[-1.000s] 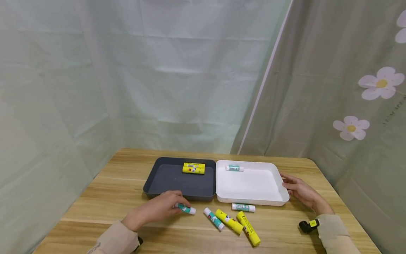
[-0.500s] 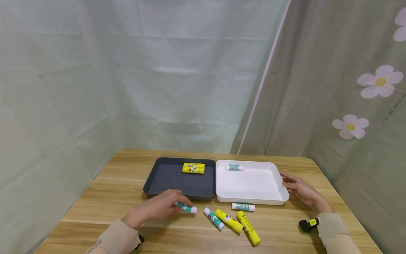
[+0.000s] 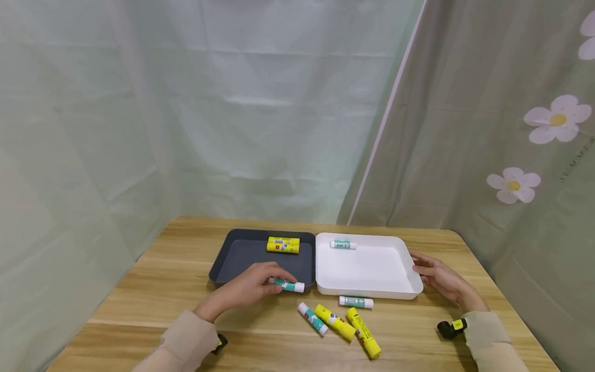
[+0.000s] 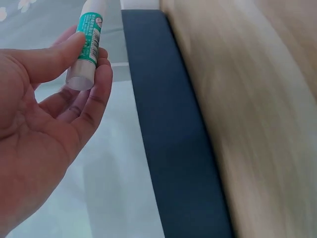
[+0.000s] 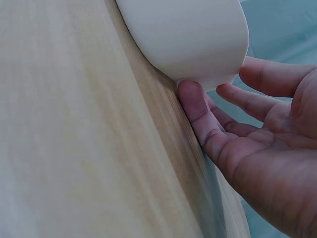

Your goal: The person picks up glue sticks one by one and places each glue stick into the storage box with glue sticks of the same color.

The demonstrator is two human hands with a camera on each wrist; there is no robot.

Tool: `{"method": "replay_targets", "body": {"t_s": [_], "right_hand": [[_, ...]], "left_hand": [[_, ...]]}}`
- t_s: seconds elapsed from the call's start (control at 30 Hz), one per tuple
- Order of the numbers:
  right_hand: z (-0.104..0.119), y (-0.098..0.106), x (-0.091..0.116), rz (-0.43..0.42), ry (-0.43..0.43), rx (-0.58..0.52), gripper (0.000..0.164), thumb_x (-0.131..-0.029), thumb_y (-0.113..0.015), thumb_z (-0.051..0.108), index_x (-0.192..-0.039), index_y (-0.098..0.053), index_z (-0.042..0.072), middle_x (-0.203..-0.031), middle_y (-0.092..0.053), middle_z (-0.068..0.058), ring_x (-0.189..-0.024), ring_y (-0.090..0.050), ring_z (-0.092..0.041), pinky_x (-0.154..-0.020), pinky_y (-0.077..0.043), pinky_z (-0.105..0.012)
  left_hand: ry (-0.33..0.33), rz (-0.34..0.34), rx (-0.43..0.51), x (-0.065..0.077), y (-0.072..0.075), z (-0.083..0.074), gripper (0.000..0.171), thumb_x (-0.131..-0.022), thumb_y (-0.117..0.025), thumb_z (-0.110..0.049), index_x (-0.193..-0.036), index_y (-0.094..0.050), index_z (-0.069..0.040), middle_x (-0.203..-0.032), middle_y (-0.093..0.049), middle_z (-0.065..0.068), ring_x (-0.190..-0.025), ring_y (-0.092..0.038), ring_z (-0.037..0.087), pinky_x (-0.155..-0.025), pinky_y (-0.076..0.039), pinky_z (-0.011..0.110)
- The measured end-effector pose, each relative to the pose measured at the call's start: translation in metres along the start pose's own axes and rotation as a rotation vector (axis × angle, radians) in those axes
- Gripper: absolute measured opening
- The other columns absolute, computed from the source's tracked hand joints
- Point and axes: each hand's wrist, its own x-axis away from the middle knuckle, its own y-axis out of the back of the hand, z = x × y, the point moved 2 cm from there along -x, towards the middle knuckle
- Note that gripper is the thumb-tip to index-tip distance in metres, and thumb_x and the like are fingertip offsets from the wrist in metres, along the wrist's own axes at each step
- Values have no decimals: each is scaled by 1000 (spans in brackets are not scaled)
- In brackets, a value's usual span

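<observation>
My left hand [image 3: 253, 284] pinches a green-and-white glue stick [image 3: 293, 286] between thumb and fingers, just above the front edge of the dark grey tray [image 3: 239, 263]. In the left wrist view the same glue stick [image 4: 89, 44] has its label turned to the camera. My right hand [image 3: 443, 279] rests its fingertips against the right side of the white tray [image 3: 372, 271], with the fingers relaxed. The right wrist view shows those fingers at the corner of the white tray [image 5: 193, 39]. Two yellow glue sticks [image 3: 283, 248] lie side by side in the dark tray.
One green-and-white glue stick [image 3: 343, 245] lies in the white tray. In front of the trays, the wooden table [image 3: 153, 289] bears two yellow glue sticks [image 3: 363, 333] and two green-and-white glue sticks [image 3: 312, 319]. A curtain [image 3: 269, 129] hangs behind the table.
My left hand has lifted the glue stick and carried it right and away from me, to the dark tray's front edge. The right hand stays against the white tray.
</observation>
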Motion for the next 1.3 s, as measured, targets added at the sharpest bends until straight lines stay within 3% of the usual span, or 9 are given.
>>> {"method": "replay_targets", "body": {"t_s": [0.2, 0.47, 0.63, 0.77, 1.07, 1.3], "right_hand": [[1, 1, -2, -14, 16, 14, 71, -110, -51, 15, -163, -10, -7, -159, -21, -37, -111, -59, -6, -92, -53, -25], [-1, 1, -1, -3, 11, 9, 71, -110, -51, 14, -163, -8, -7, -160, -18, -39, -111, -58, -6, -92, -53, -25], [-2, 0, -3, -4, 20, 9, 71, -109, -51, 13, -163, -10, -7, -156, -24, -38, -110, -59, -9, -92, -54, -25], [-2, 1, -3, -9, 19, 15, 70, -109, -51, 13, -163, -10, -6, -155, -26, -37, -109, -59, -10, -91, -54, -25], [-1, 0, -2, -6, 10, 5, 71, -109, -51, 14, -163, -9, -7, -155, -25, -37, -110, -59, -9, -92, -54, -25], [-2, 0, -2, 5, 12, -4, 71, -110, -50, 15, -163, -8, -8, -162, -14, -39, -112, -58, -5, -93, -54, -25]], "left_hand": [[-12, -47, -29, -15, 6, -5, 32, -103, -65, -7, -128, -72, -25, -124, -68, -4, -99, -59, 10, -83, -51, 31], [-12, -57, -13, -34, 5, -12, 31, -103, -64, -5, -127, -73, -23, -121, -66, -4, -99, -57, 15, -85, -52, 33], [15, -76, -1, -42, 5, -15, 32, -103, -64, -6, -127, -73, -24, -114, -65, -8, -93, -55, 15, -81, -50, 33], [6, -89, -4, -49, 5, -18, 30, -103, -64, -5, -128, -73, -21, -110, -66, -3, -89, -54, 17, -78, -49, 34], [59, -104, 61, -70, 3, -22, 31, -104, -62, -5, -131, -70, -19, -115, -64, 2, -94, -59, 18, -79, -53, 32], [47, -110, 46, -89, 2, -25, 31, -105, -61, -5, -131, -71, -17, -121, -66, 6, -101, -60, 20, -83, -54, 33]]}}
